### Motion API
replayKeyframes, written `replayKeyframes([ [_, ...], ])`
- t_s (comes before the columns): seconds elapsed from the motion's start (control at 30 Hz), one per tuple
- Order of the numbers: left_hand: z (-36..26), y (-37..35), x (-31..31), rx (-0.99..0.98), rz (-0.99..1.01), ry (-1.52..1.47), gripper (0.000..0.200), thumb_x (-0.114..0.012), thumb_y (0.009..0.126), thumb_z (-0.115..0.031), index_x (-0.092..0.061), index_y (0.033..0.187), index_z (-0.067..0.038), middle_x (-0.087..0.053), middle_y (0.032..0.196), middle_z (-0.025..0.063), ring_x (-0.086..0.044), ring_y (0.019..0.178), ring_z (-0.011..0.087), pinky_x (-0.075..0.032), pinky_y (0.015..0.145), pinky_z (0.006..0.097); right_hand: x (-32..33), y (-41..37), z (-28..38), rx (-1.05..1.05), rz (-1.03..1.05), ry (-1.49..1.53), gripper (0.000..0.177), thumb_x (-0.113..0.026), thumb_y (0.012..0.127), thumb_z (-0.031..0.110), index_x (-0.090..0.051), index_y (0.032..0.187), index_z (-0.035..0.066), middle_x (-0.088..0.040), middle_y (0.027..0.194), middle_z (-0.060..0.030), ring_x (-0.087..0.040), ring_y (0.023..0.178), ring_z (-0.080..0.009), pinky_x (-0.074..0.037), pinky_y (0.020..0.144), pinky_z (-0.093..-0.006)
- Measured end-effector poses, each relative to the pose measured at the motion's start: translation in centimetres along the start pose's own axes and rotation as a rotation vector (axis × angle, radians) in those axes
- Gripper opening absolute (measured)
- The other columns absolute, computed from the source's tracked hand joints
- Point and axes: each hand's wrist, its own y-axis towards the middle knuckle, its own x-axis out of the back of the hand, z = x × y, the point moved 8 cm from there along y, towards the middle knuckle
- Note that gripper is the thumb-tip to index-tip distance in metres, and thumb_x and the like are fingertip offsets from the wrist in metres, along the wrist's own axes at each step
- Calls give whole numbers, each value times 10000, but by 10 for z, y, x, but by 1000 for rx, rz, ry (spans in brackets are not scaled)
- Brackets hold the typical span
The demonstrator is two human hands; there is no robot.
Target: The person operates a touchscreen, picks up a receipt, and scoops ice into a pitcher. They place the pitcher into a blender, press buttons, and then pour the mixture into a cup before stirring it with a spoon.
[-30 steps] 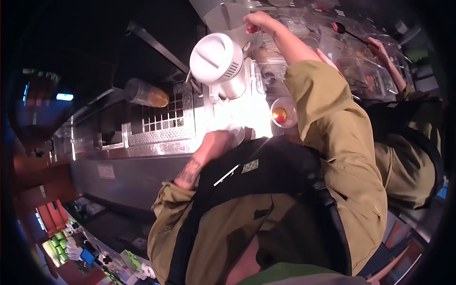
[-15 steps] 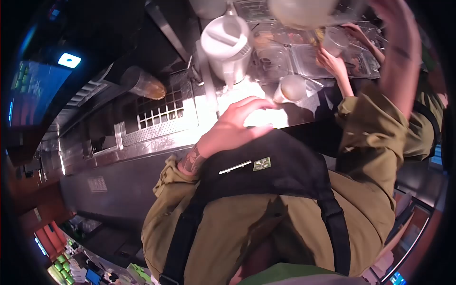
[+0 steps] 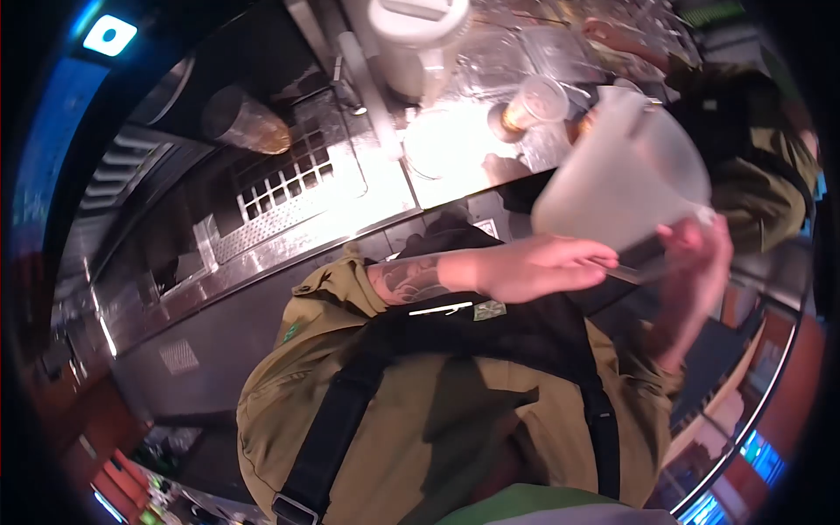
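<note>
Near the right side hangs a large frosted plastic pitcher (image 3: 621, 175), tilted and off the counter. My right hand (image 3: 700, 262), blurred by motion, is closed at its handle side. My left hand (image 3: 534, 267) reaches across in front of my apron with its fingers stretched out together, fingertips right at the pitcher's handle. On the brightly lit counter behind stands a clear cup (image 3: 538, 101) with some brownish content low in it. A white lidded pitcher (image 3: 420, 44) stands at the back of the counter.
A metal drip grate (image 3: 289, 179) is set into the counter on the left, with a tilted clear container (image 3: 248, 122) holding amber content above it. Clear-lidded food containers (image 3: 499, 61) line the back. A co-worker's hand (image 3: 621, 44) and sleeve are at the upper right.
The frosted pitcher has come down from the top edge toward my body in my right hand. My left hand has moved right, from the counter edge to beside the pitcher. The view has shifted.
</note>
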Motion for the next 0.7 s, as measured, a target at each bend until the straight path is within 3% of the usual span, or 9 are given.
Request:
replayKeyframes([
  [0.1, 46, -9, 12, 49, -96, -103, 464, -396, 990, -358, -455, 1265, 11, -547, 1190, 95, -508, 1106, 161, -391, 947, 286, -19, -20, -79, -43, 8, 151, 255, -433, 958, 210, -575, 906, 5, -559, 696, -47, -561, 667, -149, -533, 760, -423],
  [0.2, 45, -24, 34, 179, -215, 39, 482, -364, 994, -357, -432, 1302, 7, -521, 1257, 93, -467, 1190, 168, -342, 1012, 315, -48, -49, -131, -58, -58, 193, 223, -465, 967, 183, -564, 955, -16, -616, 774, -60, -601, 725, -137, -517, 701, -271],
  [0.3, 65, -42, 59, 199, -398, 144, 461, -366, 994, -371, -500, 1202, 18, -557, 1126, 87, -506, 1052, 152, -374, 931, 294, -79, -61, -164, 43, -7, 120, 164, -515, 946, 164, -566, 958, 9, -570, 841, -29, -556, 736, -98, -454, 682, -213],
  [0.33, 64, -49, 62, 228, -456, 265, 439, -374, 994, -359, -516, 1167, 18, -561, 1084, 82, -509, 1007, 147, -383, 904, 286, -80, -61, -183, 299, 37, -67, 149, -521, 925, 111, -557, 994, -17, -550, 889, -57, -541, 788, -126, -434, 715, -227],
  [0.4, 79, -62, 76, 265, -644, 392, 446, -479, 944, -398, -580, 996, 33, -559, 928, 137, -532, 942, 219, -408, 851, 320, -108, -63, -181, 232, 281, -82, 170, -552, 883, 60, -556, 1029, -28, -562, 957, -107, -567, 845, -193, -446, 750, -280],
  [0.47, 111, -80, 95, 311, -792, 318, 390, -523, 929, -355, -588, 952, 29, -552, 928, 137, -520, 934, 212, -404, 828, 327, -118, -65, -146, 426, 478, -485, 160, -638, 821, 82, -604, 945, -14, -617, 901, -132, -611, 822, -215, -476, 725, -301],
  [0.57, 102, -74, 78, 129, -764, 251, 346, -544, 923, -318, -574, 961, 25, -548, 934, 133, -521, 886, 205, -406, 791, 320, -102, -44, -104, 574, 544, -684, 169, -759, 687, 162, -653, 709, 32, -625, 671, -91, -626, 678, -256, -509, 642, -355],
  [0.6, 103, -74, 78, 162, -771, 283, 322, -531, 933, -294, -574, 987, 20, -558, 921, 96, -524, 872, 168, -414, 795, 299, -100, -28, -94, 554, 590, -838, 143, -741, 697, 163, -672, 768, 60, -635, 740, -98, -627, 731, -248, -510, 660, -348],
  [0.7, 99, -71, 78, 292, -790, 271, 268, -542, 937, -224, -569, 1067, 9, -595, 908, 23, -532, 840, 79, -431, 792, 251, -136, 6, -88, 930, 652, -1095, 134, -695, 726, 117, -659, 826, 35, -666, 863, -73, -635, 846, -228, -502, 758, -332],
])
